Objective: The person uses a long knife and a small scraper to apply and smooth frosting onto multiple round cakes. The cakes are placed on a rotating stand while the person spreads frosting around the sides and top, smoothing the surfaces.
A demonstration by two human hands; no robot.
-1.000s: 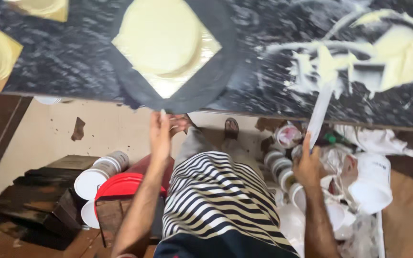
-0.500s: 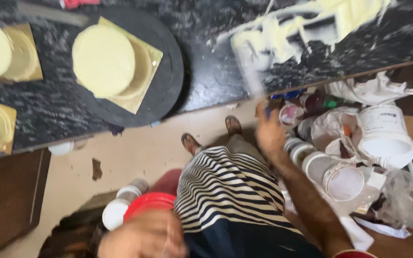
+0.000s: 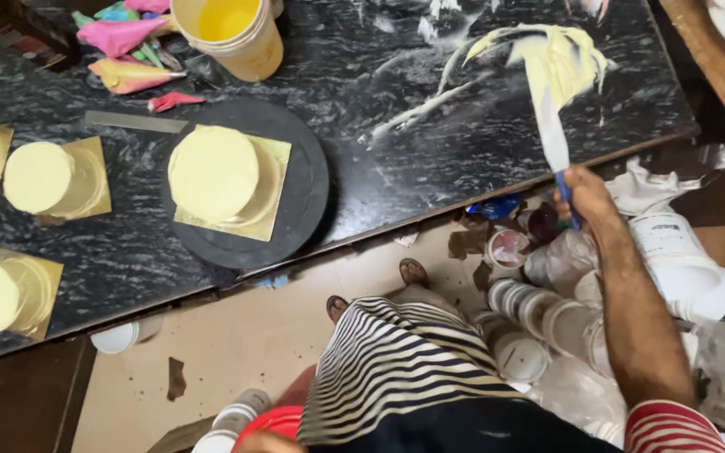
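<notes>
Cake-decorating kitchen: iced cakes (image 3: 214,174) on gold boards, piping bags (image 3: 119,35), cream-smeared black bench (image 3: 430,159), stacked tubs (image 3: 539,315).

Pale yellow cake (image 3: 213,173) on a shiny gold board (image 3: 272,180), sitting on a matte black turntable (image 3: 305,195). The countertop (image 3: 430,159) is black marble with white veining, smeared with pale yellow cream (image 3: 560,59). Spatula (image 3: 554,134) has a blue handle. Yellow-filled bucket (image 3: 228,29), pink piping bags (image 3: 123,35), black-and-white striped apron (image 3: 396,369).
</notes>
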